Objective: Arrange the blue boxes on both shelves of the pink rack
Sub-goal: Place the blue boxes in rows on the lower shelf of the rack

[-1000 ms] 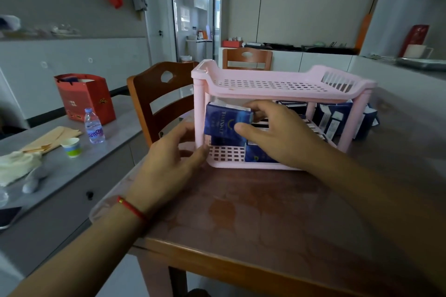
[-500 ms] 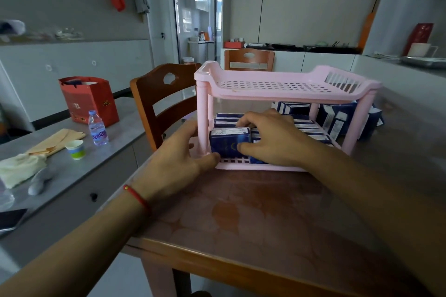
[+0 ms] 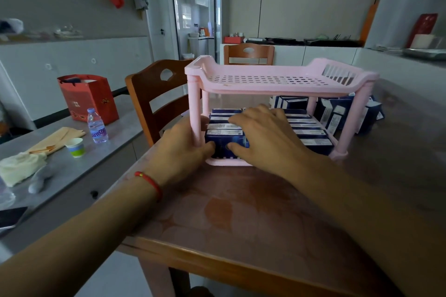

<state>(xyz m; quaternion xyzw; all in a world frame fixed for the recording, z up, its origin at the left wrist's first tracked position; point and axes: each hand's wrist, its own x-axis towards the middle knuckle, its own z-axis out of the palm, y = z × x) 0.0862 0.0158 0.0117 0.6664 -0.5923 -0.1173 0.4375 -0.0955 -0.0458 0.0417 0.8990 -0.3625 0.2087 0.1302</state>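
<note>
The pink rack (image 3: 265, 90) stands on the wooden table (image 3: 241, 214), its top shelf bare. Several blue boxes (image 3: 311, 133) lie in rows on the lower shelf. My right hand (image 3: 263, 132) holds the front-left blue box (image 3: 223, 132) down on that shelf, fingers over its top and thumb on its front face. My left hand (image 3: 178, 152) wraps the rack's front-left leg, its thumb touching the same box. More blue boxes (image 3: 342, 113) are piled on the table behind the rack at the right.
A wooden chair (image 3: 154, 94) stands just left of the rack. The grey counter on the left carries a red bag (image 3: 89, 99), a water bottle (image 3: 97, 126), a paper cup (image 3: 76, 147), a cloth (image 3: 19, 166) and a phone (image 3: 9, 217).
My right hand has brought the blue box down from mid-height onto the lower shelf's front-left corner. My left hand has closed in on the rack's front-left leg.
</note>
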